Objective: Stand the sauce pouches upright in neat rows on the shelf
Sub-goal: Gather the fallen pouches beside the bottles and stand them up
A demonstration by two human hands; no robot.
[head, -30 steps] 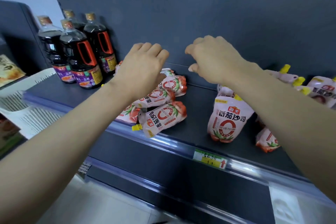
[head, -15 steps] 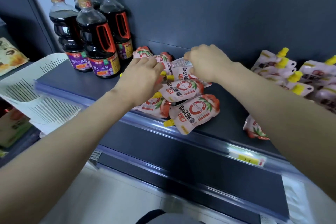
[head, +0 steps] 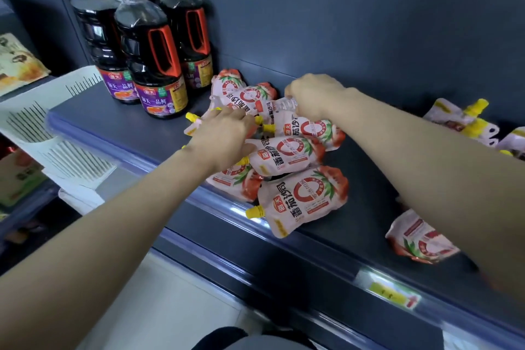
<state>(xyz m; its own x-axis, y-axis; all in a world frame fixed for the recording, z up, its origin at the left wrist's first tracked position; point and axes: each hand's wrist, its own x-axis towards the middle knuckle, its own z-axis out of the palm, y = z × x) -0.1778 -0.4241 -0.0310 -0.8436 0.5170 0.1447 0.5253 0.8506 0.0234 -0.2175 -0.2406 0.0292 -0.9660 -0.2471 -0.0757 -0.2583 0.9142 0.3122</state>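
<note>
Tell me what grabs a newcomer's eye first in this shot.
The heap of tomato sauce pouches lying flat mid-shelf, yellow spouts pointing left, with both hands in it: the left hand on the near side, the right hand gripping a pouch top at the back. Next, four dark sauce bottles with orange handles standing upright at the shelf's left end.

1. One head-worn wide-angle view, looking forward and down from above the shelf [head: 119, 128].
2. It faces the dark back panel [head: 369, 23], tilted, shelf edge running diagonally.
3. It sits close: both forearms fill the foreground.
</note>
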